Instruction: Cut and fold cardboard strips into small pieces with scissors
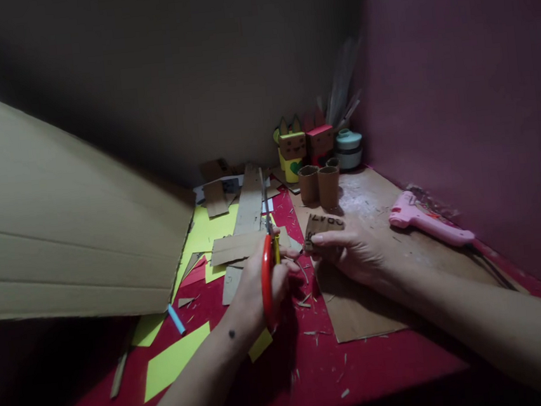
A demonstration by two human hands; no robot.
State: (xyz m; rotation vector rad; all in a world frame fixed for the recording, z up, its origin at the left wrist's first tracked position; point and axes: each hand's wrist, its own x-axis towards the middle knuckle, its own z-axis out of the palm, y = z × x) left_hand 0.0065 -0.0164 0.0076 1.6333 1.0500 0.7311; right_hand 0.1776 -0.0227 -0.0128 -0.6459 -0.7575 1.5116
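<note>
Grasps red-handled scissors point(268, 273) in the left hand point(250, 288), with fingers wrapped about the handle. Points with the blades toward the far wall; long axis near to far, handle at the near end. Pinches a printed cardboard piece point(327, 222) between thumb and fingers of the right hand point(356, 252), just right of the scissors. Extends roughly left to right; lower part covered by the fingers. Shows a flat brown face with dark lettering.

Under the right hand: flat, smooth brown cardboard sheet point(368, 318) over a red tabletop point(386, 367). At left: angular scraps of yellow paper point(175, 360) and rectangular cardboard strips. At the far side: three upright, open-topped cardboard tubes point(329, 188) and a round, lidded teal pot point(349, 151). At right: pink plastic glue gun point(428, 223), handle slanting toward near right.
</note>
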